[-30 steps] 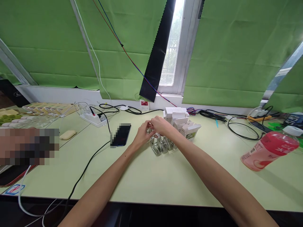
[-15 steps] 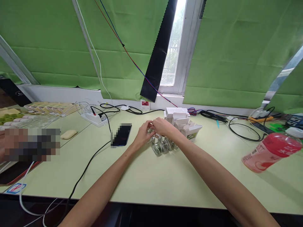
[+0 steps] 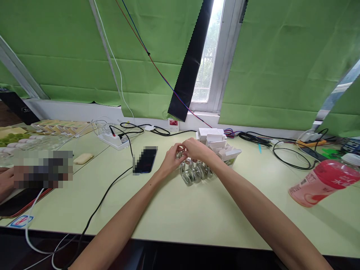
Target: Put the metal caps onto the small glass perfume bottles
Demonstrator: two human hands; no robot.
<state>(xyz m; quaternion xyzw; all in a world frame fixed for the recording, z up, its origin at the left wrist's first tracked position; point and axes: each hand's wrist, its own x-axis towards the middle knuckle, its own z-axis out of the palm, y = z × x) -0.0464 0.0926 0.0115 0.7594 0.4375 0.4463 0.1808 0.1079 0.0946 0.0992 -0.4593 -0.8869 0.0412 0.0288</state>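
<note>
In the head view, both hands meet just above the middle of the frame, over a cluster of small clear glass bottles (image 3: 194,171) standing on the pale green table (image 3: 180,213). The left hand (image 3: 171,162) and right hand (image 3: 197,149) have their fingertips drawn together on the top of one bottle at the back of the cluster; the fingers hide that top, so whether they pinch a cap or the neck cannot be told. The bottles stand upright, long axes vertical, necks pointing up, packed touching one another in a short row running from centre toward the right. Just behind them, touching or nearly so, sits a pile of small white boxes (image 3: 218,144), some with flaps open. Left of the hands a dark phone (image 3: 145,160) lies flat, with a black cable (image 3: 107,195) running past it toward the lower left. At the right edge a pink bottle (image 3: 323,182) leans over, well apart from the hands. At the far left edge another person's hand (image 3: 5,182) rests on the table.
</note>
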